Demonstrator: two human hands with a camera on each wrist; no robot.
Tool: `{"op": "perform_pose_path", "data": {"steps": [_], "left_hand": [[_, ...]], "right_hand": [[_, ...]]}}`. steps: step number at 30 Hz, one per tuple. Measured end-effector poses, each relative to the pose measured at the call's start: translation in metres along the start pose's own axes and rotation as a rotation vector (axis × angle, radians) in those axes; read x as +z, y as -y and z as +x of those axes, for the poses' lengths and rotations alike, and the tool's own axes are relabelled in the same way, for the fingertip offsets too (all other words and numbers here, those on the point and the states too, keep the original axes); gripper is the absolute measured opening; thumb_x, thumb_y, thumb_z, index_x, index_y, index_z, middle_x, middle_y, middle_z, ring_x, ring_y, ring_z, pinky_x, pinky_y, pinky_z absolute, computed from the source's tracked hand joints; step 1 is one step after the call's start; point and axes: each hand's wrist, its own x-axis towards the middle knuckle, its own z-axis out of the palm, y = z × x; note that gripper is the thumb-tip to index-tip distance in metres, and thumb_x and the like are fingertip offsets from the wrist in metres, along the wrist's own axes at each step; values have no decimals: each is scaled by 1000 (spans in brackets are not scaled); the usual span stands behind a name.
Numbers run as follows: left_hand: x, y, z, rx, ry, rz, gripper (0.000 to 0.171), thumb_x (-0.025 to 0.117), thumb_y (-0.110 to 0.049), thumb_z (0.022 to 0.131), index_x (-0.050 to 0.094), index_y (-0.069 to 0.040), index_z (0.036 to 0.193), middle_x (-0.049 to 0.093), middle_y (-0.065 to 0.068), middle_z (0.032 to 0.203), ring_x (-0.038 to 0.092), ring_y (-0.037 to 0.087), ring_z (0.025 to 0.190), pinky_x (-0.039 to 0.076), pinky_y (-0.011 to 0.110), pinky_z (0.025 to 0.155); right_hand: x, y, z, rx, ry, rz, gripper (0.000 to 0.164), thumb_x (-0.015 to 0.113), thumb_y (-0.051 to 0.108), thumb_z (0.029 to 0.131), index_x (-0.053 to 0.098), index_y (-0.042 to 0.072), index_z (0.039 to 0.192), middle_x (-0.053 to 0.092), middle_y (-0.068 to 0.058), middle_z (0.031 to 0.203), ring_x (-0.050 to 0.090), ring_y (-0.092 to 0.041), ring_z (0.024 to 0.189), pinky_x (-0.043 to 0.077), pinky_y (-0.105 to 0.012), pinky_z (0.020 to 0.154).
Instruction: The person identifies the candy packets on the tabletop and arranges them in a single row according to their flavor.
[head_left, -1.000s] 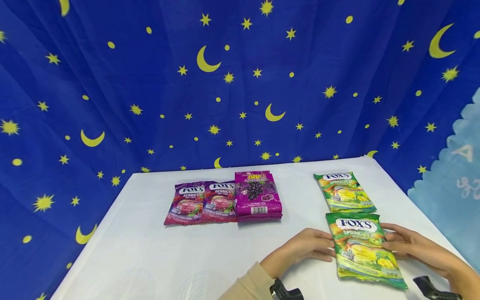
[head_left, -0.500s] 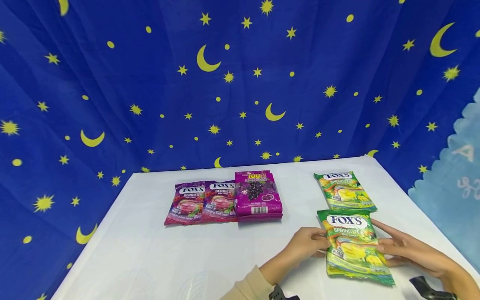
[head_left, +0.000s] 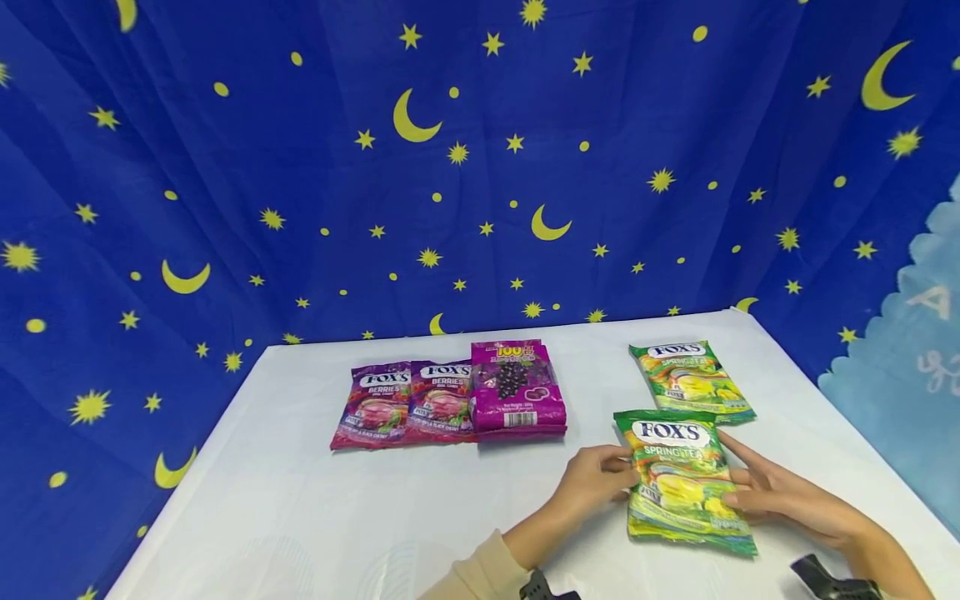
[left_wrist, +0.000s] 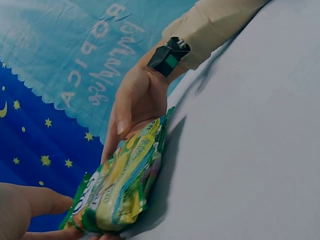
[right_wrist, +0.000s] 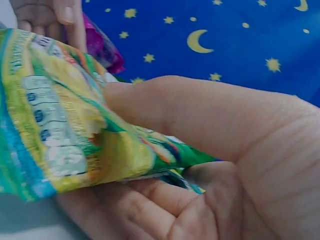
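A green and yellow FOX'S Spring Tea candy bag (head_left: pixel 678 483) is held between both hands, tilted a little above the white table. My left hand (head_left: pixel 596 479) pinches its left edge; in the left wrist view the thumb lies on the front and fingers (left_wrist: pixel 55 235) pass beneath. On the other side my right hand (head_left: pixel 791 500) grips the bag, and the right wrist view has the thumb (right_wrist: pixel 165 105) on top with curled fingers below. Just behind lies a second Spring Tea bag (head_left: pixel 693 383), its lower edge close to the held bag's top.
Two purple FOX'S Berries candy bags (head_left: pixel 375 408) lie at the middle left of the white table (head_left: pixel 285 500). Against them rests a magenta grape candy bag (head_left: pixel 517 392), apparently stacked on another. A blue star-patterned cloth (head_left: pixel 337 167) rises behind the table.
Both hands have moved left and slightly away from the person, carrying the front Spring Tea bag, which has shifted toward the grape candy. The other bags stay in place.
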Motion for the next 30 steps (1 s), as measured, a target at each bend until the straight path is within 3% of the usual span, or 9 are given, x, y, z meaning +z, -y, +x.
{"op": "perform_pose_path", "data": {"steps": [5, 9, 16, 20, 25, 27, 30], "left_hand": [[-4, 2, 1, 23, -75, 12, 30, 70, 1, 80, 67, 1, 110, 67, 3, 86, 66, 14, 73, 58, 27, 60], [-10, 4, 1, 56, -105, 52, 26, 71, 2, 80, 66, -1, 104, 66, 1, 84, 64, 11, 69, 57, 24, 58], [-21, 1, -1, 170, -130, 151, 23, 71, 3, 78, 64, -1, 100, 66, 4, 85, 62, 6, 70, 53, 20, 58], [-28, -3, 0, 178, -133, 144, 24, 71, 1, 79, 65, -1, 102, 65, 1, 86, 64, 8, 72, 54, 21, 60], [-37, -10, -2, 221, -167, 161, 22, 72, -4, 82, 66, -4, 104, 66, -3, 87, 65, 8, 73, 54, 21, 64], [-41, -13, -3, 257, -179, 179, 22, 72, -6, 84, 67, -5, 105, 66, -3, 88, 64, 7, 75, 54, 21, 67], [-48, -18, -3, 290, -197, 195, 21, 72, -11, 86, 68, -7, 106, 67, -3, 89, 64, 6, 76, 53, 21, 69]], "right_hand": [[16, 5, 9, -5, -79, -23, 91, 54, 24, 98, -20, 11, 150, 28, -38, 145, 54, -34, 119, 27, -72, 98], [29, 12, 13, -20, -129, -47, 93, 56, 25, 97, -18, 12, 151, 24, -41, 145, 54, -36, 118, 29, -70, 99], [45, 30, 21, -9, -228, -202, 97, 60, 32, 94, -14, 10, 153, 28, -41, 143, 54, -41, 117, 29, -73, 96], [50, 37, 26, -75, -231, -193, 96, 61, 28, 94, -14, 11, 153, 36, -38, 139, 59, -34, 110, 32, -68, 99], [56, 47, 31, -118, -241, -179, 95, 59, 28, 95, -14, 15, 153, 34, -40, 139, 59, -33, 108, 33, -67, 99], [58, 50, 33, -135, -246, -174, 94, 59, 28, 96, -14, 16, 153, 44, -39, 128, 60, -31, 99, 38, -60, 96], [61, 55, 36, -182, -243, -164, 92, 58, 25, 96, -14, 17, 154, 54, -25, 100, 58, -24, 81, 44, -47, 86]]}}
